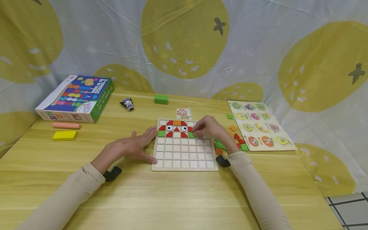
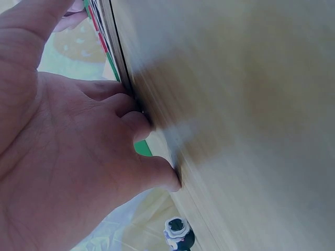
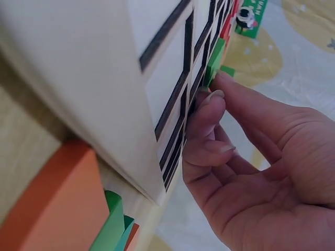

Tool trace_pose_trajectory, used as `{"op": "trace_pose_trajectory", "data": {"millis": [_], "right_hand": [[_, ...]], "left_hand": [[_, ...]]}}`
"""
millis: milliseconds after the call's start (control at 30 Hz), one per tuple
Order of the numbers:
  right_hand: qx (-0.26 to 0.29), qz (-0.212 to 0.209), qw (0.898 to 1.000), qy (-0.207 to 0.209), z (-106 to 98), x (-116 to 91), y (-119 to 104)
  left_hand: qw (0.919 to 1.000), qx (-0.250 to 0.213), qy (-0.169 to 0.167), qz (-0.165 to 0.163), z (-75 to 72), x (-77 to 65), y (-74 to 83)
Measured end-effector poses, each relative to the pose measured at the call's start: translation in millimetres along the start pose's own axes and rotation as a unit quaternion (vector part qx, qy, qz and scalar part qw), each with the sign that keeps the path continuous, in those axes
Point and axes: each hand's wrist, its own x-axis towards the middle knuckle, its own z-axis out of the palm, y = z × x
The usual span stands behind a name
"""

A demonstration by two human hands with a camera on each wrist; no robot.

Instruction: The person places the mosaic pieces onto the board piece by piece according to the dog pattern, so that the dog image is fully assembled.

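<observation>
A wooden grid board (image 1: pixel 176 155) lies on the table with red, orange, green and eyed tiles in its upper rows. My left hand (image 1: pixel 135 145) is spread along the board's left side, thumb near the lower corner and fingers near the upper part. The left wrist view shows those fingertips (image 2: pixel 137 125) down at table level by the board's edge. With thumb and fingers, my right hand (image 1: pixel 208 127) pinches a green square tile (image 3: pixel 213 63) at the third row, right of a red tile (image 1: pixel 184 135). The tile's lower edge is partly hidden by the fingers.
Loose tiles (image 1: pixel 244 147) lie right of the board, partly behind the right wrist. A picture card (image 1: pixel 184 113) sits behind the board, a fruit puzzle board (image 1: pixel 260 126) at the right. A game box (image 1: pixel 77 97), yellow block (image 1: pixel 65 135), green block (image 1: pixel 161 99) and small figurine (image 1: pixel 127 104) stand further off.
</observation>
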Motion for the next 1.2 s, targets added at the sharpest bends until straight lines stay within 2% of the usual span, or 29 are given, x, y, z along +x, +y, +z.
{"op": "trace_pose_trajectory", "data": {"millis": [167, 300, 533, 700, 867, 1067, 1200], "right_hand": [[-0.023, -0.007, 1.0, 0.009, -6.8, -3.6, -0.3], [-0.044, -0.015, 0.999, 0.023, -23.9, -12.6, 5.1], [-0.054, -0.016, 0.997, 0.043, -63.7, -39.7, 38.1], [-0.047, 0.02, 0.997, 0.065, -83.0, -63.2, 64.7], [-0.047, 0.036, 0.996, 0.061, -96.7, -81.8, 84.2], [-0.029, 0.086, 0.995, 0.047, -105.4, -90.8, 101.1], [-0.034, 0.099, 0.994, 0.039, -106.2, -92.1, 107.2]], "left_hand": [[1.0, -0.001, 0.002, 0.002, 0.0, -0.6, 0.1], [1.0, -0.002, 0.003, 0.005, 0.3, 0.0, 2.0], [1.0, -0.004, 0.002, 0.004, 0.7, 0.7, 2.3], [1.0, -0.003, 0.002, -0.001, 0.2, -0.3, 1.1], [1.0, -0.006, 0.004, -0.002, 0.1, -0.7, 0.4], [0.9999, -0.006, 0.001, -0.009, 1.4, 0.4, -1.8], [1.0, -0.003, 0.002, -0.007, 1.7, 1.3, -1.7]]}}
